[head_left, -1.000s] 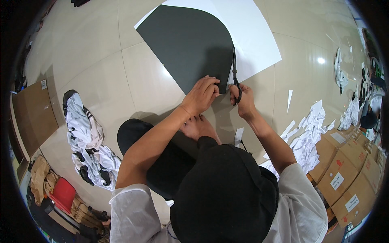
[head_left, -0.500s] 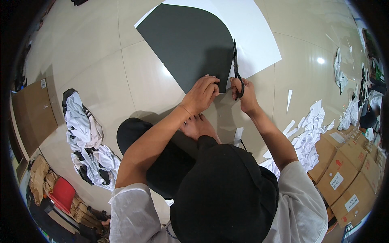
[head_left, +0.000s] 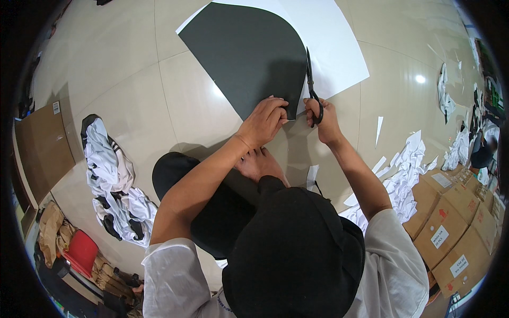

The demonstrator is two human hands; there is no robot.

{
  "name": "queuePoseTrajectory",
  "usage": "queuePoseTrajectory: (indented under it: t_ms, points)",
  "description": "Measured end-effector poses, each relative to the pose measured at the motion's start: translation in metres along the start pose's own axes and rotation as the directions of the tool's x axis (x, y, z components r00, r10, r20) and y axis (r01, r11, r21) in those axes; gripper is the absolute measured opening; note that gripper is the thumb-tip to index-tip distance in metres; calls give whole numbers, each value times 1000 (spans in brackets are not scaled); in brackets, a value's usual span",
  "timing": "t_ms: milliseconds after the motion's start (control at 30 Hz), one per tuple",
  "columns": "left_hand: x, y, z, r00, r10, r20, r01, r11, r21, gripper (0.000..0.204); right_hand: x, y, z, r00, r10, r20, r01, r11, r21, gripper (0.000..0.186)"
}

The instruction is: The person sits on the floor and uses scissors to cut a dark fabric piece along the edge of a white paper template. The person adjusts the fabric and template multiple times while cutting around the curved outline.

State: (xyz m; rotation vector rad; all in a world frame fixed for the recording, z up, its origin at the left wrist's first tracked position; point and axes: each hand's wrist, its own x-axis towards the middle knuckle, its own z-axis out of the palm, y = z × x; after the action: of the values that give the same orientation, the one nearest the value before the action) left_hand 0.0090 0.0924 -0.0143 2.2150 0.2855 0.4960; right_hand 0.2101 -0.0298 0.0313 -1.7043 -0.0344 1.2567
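Observation:
A dark grey sheet (head_left: 238,55) with a long curved right edge lies on a larger white sheet (head_left: 339,61) on the floor. My left hand (head_left: 263,119) pinches the dark sheet's near edge, fingers curled and the thumb mostly hidden. Just to its right, my right hand (head_left: 324,119) holds black scissors (head_left: 310,79) by the finger loops. Their blades point away from me along the curved edge, where dark meets white, and look close together. My bare foot (head_left: 265,165) rests just below the left hand.
White paper offcuts (head_left: 400,183) pile up on the right, beside stacked cardboard boxes (head_left: 448,236). On the left lie crumpled white and black cloth pieces (head_left: 114,175), near a brown cardboard panel (head_left: 45,143). A thin paper sliver (head_left: 378,131) sits on the tiled floor (head_left: 180,79).
My right hand and the scissors have shifted slightly away from me and to the right, along the curved edge. My left hand stays at the sheet's near edge.

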Motion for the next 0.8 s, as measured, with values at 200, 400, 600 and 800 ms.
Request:
queuePoseTrajectory:
  t_ms: [200,400,600,800]
  points:
    - [-1,-1,1,1000,-5,1,5,1000,3,15,2,-2,-3,1000,-3,7,3,1000,-28,28]
    - [-1,-1,0,1000,-5,1,5,1000,2,15,6,1,-8,1000,-4,7,5,998,-70,26]
    - [0,-1,1,1000,-8,-4,8,1000,-16,15,9,5,-16,999,-14,32,17,995,-94,26]
    - [0,0,1,1000,-21,-8,21,1000,2,15,9,3,-24,1000,-17,8,19,982,-186,26]
